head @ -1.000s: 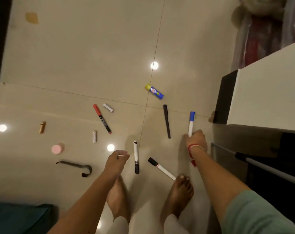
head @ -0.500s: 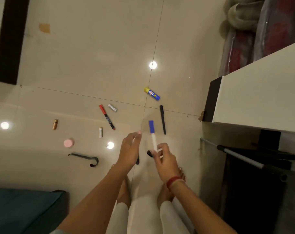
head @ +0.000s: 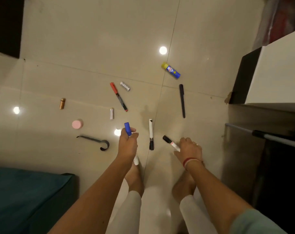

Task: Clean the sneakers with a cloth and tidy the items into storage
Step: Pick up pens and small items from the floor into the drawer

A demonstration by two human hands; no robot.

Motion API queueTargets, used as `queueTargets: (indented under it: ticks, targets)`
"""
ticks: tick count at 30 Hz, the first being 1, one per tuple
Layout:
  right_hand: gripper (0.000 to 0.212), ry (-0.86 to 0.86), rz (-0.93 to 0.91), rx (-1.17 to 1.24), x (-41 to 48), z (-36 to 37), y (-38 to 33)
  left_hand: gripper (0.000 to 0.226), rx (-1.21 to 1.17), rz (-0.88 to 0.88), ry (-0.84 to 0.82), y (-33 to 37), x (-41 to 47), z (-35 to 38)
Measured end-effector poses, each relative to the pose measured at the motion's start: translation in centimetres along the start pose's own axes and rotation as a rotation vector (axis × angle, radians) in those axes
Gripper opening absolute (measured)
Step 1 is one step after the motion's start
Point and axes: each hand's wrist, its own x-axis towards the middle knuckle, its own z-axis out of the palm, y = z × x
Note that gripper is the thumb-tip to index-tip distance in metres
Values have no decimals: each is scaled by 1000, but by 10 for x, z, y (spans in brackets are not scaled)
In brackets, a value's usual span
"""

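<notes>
1. Two markers are being dealt with. The blue marker is off the floor, nearly upright in the left hand. That hand's fingers are wrapped round the white barrel just under the cap, and the tail pokes out below the wrist.
2. One black-capped marker lies flat on the tile. The right hand is down on its white tail with the fingers bent over it. Whether they have closed into a pinch cannot be told.
3. Both look light, stiff and smooth. A round barrel on glossy tile will likely roll or skid under a glancing touch. The surest hold is probably mid-barrel, thumb against fingertips, and not the cap, which might pull off.
4. Between the hands lies a third marker, white with a black end.
5. Farther out, well apart from one another, are a red marker, a black pen and a glue stick. Two batteries, a gold tube, a pink tub and a dark hook lie there too.
6. No sneakers, cloth or storage container show, so this seems to be the tidying part, with most items still to gather.
</notes>
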Motion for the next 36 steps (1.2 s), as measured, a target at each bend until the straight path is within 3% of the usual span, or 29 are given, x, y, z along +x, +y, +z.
queueTargets:
  ticks: [2, 6, 8, 10, 12, 16, 19, 24, 28, 31, 34, 36]
  targets:
    - [28, 23, -3, -140, 10, 15, 0, 12, -106, -71, 0, -11, 5, -8]
    - [9, 167, -6, -184, 24, 34, -3, 15, -310, -192, -5, -33, 15, -15]
    - [10, 136, 16, 55, 21, 26, -2, 11, -346, -184, -18, -33, 9, -17]
    - [14, 70, 36, 536, 3, 1, -14, 12, -381, -158, -44, -27, -1, -20]
    - [16, 133, -25, 824, -25, -30, -36, 19, -392, -128, -74, -15, -10, -23]
    - [12, 140, -249, 934, -91, -74, -86, 22, -418, -82, -86, 16, -20, -25]
    - [10, 164, -226, 1043, -110, -79, -122, 21, -505, -121, -112, 34, -19, -24]
    - [11, 202, -181, 915, -93, -59, -155, 47, -564, -164, -88, 33, -4, -33]
    - [19, 306, -405, 969, -84, -52, -162, 16, -407, -27, 39, 13, 12, -43]
    - [15, 340, -215, 878, -45, -25, -144, 20, -555, -93, 93, -1, 28, -53]
    - [37, 157, 25, 466, -5, 10, -117, 24, -529, -151, 72, -19, 37, -62]
    - [37, 112, 73, 428, 8, 29, -109, 28, -523, -167, 78, -30, 42, -67]
